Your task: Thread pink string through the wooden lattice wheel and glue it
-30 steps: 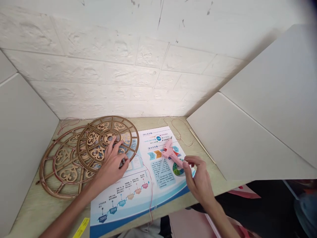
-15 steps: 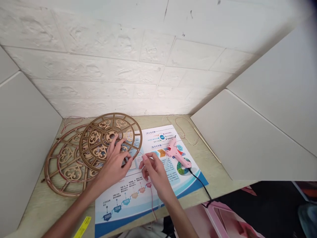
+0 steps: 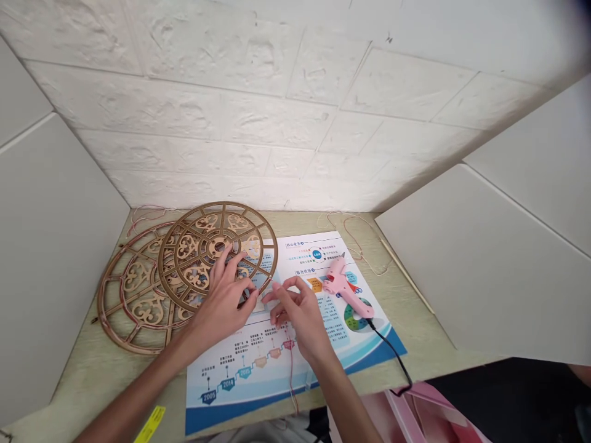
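My left hand (image 3: 229,296) lies over the upper brown openwork disc (image 3: 229,208), middle fingers stretched near its hub. Its thumb and forefinger close on the disc's near right edge. This disc overlaps a second openwork disc (image 3: 138,344), with pinkish cord along its ring, to the left. My right hand (image 3: 295,311) is right beside the upper disc's rim, thumb and forefinger pinched on a thin pink cord (image 3: 290,375). The cord hangs below that hand toward the table's front edge. Fingers hide exactly where the cord end meets the rim.
A printed sheet (image 3: 244,397) lies under the hands. On it rests a pink glue gun (image 3: 346,288), its black cable (image 3: 392,354) running off the front edge. Loose cords (image 3: 355,237) and a thin stick (image 3: 410,277) lie at the right. Panels and a white wall (image 3: 221,141) enclose the table.
The view has shifted, so everything sits a little further right. My right thumb and forefinger have moved in to the upper disc's rim. My left hand keeps its place on the disc.
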Tool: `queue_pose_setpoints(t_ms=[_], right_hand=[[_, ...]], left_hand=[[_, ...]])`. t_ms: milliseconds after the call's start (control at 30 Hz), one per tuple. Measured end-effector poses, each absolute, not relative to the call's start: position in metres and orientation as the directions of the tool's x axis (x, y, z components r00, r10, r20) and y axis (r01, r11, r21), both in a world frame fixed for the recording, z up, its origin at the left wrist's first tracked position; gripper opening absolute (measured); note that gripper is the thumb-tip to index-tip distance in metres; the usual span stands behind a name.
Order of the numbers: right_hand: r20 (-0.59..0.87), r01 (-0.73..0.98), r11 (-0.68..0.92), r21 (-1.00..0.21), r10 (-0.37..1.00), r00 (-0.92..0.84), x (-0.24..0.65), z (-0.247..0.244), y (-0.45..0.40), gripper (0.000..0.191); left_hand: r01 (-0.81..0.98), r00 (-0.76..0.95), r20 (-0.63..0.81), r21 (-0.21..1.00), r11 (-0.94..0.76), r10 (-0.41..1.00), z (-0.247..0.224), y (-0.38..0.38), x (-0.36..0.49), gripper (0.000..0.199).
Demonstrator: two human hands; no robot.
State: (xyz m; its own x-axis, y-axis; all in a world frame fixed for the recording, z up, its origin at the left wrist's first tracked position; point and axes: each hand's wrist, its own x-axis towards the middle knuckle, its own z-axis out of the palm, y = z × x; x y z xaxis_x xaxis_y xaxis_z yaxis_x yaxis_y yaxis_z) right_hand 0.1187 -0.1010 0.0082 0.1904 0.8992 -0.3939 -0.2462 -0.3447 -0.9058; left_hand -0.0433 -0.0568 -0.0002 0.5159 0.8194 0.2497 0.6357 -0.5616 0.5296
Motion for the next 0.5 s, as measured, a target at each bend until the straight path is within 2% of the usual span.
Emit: queue_pose_setpoints(t_ms=[167, 333, 400, 500], right_hand=[[-0.327, -0.121, -0.307, -0.944, 0.918, 0.225, 0.127, 0.011, -0.102, 0.06], [-0.098, 0.16, -0.17, -0.972, 0.92, 0.38, 0.143, 0.009, -0.093, 0.05], [-0.133, 0.155, -0.194, -0.969, 0.932, 0.337, 0.149, 0.011, -0.086, 0.052], [-0.272, 0.044, -0.283, -0.958, 0.948, 0.168, 0.153, 0.016, -0.078, 0.056]], left_hand=[[0.634, 0.524, 0.222, 0.543, -0.55, 0.822, 0.002, -0.057, -0.044, 0.03], [0.623, 0.523, 0.223, 0.558, -0.547, 0.823, 0.002, -0.057, -0.044, 0.028], [0.62, 0.524, 0.227, 0.56, -0.55, 0.821, 0.002, -0.057, -0.045, 0.028], [0.615, 0.523, 0.228, 0.567, -0.548, 0.821, 0.002, -0.057, -0.045, 0.028]])
